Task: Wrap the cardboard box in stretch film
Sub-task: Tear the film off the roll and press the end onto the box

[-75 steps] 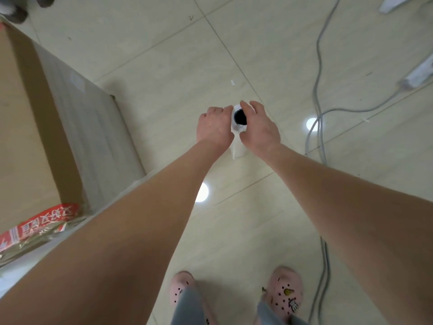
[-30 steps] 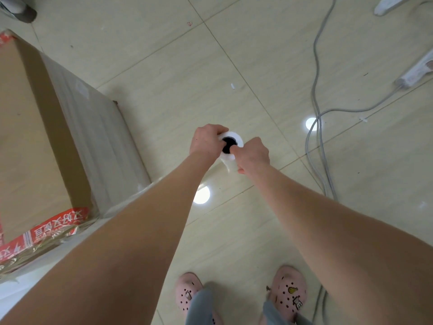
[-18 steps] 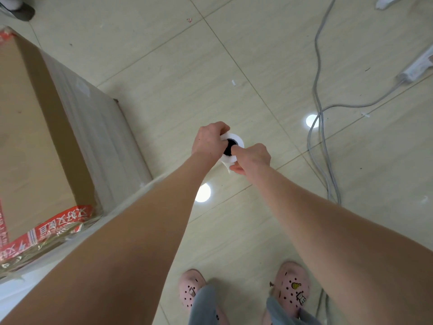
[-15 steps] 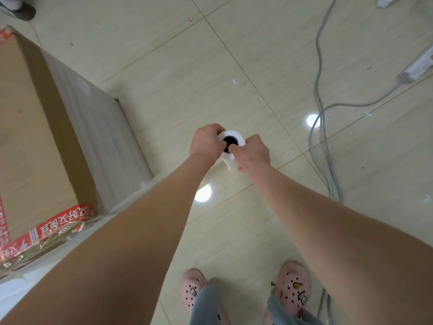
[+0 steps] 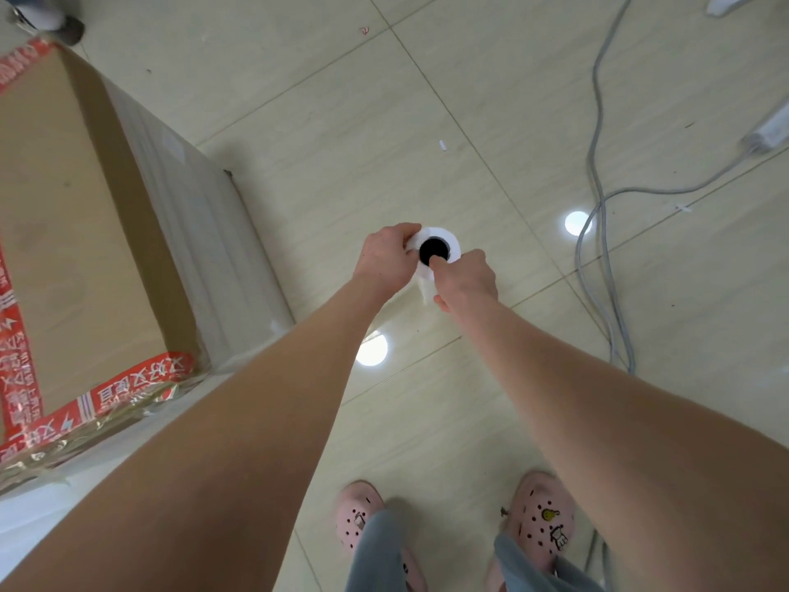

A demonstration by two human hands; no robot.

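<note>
Brown cardboard fills the left edge: the cardboard box (image 5: 64,207) stands on the pale tiled floor (image 5: 324,121), its top crossed by strips of red printed tape (image 5: 141,388). The side of the box facing the person is already covered in cloudy, wrinkled stretch film (image 5: 205,232), and more crumpled film lies over the taped near corner. From that corner a band of film runs toward the middle and passes behind the left forearm.

Near the centre, both arms reach out over the floor, well apart from the box. The left hand (image 5: 386,260) grips the left side of the film roll (image 5: 454,247), its fingers curled round the white wall. The roll stands on end toward the camera, so its dark hollow core shows as a black circle. The right hand (image 5: 467,279) holds the roll from the right, with one fingertip at the rim of the core and the other fingers curled in against the roll. A short loose tail of film (image 5: 425,288) hangs between the two hands.

Below, a pair of pink clogs (image 5: 542,514) stands on the tiles. To the right, a grey cable (image 5: 597,185) winds across the floor to a white power strip (image 5: 768,130) at the edge.
</note>
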